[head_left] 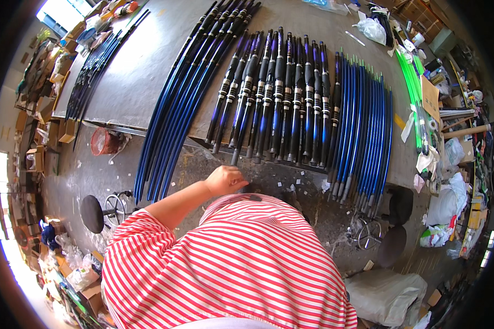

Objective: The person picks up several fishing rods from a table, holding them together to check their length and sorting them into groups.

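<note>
My left hand [225, 180] is closed, its fingers curled in front of my striped shirt at the near edge of the table. Just above the knuckles the grey lower end of a rod section [234, 158] shows. Whether my fingers grip it is hidden. A row of black and purple fishing rod handles [277, 90] with silver rings lies beyond the hand, butts overhanging the edge. Left of them rest long blue-black rod sections [173, 118]. On the right is a row of thinner blue rods [362, 126] with green tips. My right hand is out of sight.
The grey table [129, 82] also carries a bundle of dark thin rods [96, 68] at far left and bright green rods [409, 71] at right. Wheeled stools [92, 214] stand below, near a red basket [104, 141]. Boxes and plastic bags crowd both sides.
</note>
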{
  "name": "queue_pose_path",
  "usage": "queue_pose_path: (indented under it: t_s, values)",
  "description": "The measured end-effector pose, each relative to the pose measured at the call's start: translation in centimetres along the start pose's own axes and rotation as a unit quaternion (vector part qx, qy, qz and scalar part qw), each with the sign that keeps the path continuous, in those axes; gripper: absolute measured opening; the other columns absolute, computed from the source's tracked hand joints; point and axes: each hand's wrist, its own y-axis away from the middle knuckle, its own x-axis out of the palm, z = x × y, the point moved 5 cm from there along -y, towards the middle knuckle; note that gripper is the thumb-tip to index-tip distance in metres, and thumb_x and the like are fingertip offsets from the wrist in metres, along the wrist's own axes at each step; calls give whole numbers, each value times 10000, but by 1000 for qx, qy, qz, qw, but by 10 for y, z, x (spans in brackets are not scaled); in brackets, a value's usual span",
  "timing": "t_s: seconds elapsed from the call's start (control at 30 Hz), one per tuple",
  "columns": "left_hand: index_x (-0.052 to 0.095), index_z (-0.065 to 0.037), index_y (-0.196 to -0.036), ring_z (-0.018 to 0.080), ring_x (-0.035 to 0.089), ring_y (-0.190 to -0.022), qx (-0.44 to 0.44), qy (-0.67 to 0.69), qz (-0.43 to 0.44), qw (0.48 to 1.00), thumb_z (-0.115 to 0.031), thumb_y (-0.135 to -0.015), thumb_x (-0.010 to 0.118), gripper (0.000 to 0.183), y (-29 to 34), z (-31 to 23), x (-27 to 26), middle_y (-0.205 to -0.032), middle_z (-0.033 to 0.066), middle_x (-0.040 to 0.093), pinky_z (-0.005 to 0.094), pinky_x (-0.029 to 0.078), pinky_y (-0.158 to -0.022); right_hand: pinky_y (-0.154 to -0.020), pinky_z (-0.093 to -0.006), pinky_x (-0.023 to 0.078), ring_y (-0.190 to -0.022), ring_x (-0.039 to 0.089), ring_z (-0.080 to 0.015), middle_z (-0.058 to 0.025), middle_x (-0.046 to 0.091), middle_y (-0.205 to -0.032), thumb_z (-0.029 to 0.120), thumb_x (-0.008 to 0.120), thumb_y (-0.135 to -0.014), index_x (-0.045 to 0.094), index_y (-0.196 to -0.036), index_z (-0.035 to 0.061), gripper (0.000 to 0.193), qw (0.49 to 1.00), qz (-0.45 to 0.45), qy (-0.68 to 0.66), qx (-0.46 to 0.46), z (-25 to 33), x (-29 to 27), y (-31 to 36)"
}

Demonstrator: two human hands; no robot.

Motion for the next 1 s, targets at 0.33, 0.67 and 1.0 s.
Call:
queue_pose_path:
  t_s: [0.33,0.67,1.0]
  values:
    - [618,10,-692,68,544,-510,-317,117,-126,933,-245,-797,606,276,3,51,8,-558,34,585,230,435,-477,-493,-415,392,-527,522,-322,-167,551,-610,160,501,-714,571,-632,23,174,998,32,11,-55,-12,-1,-11]
    - [638,-7,-750,99,560,-481,-315,137,-175,923,-245,-790,608,243,-15,64,10,-568,64,600,241,441,-478,-543,-372,440,-567,564,-294,-154,562,-601,194,500,-765,608,-729,14,213,998,44,-18,39,8,-13,-25]
    - [632,-4,-761,159,559,-530,-249,66,2,966,-224,-752,632,220,-44,-26,32,-598,117,585,284,445,-516,-548,-338,447,-611,598,-241,-130,596,-643,247,528,-802,608,-811,16,245,982,-53,-169,60,78,-78,-58]
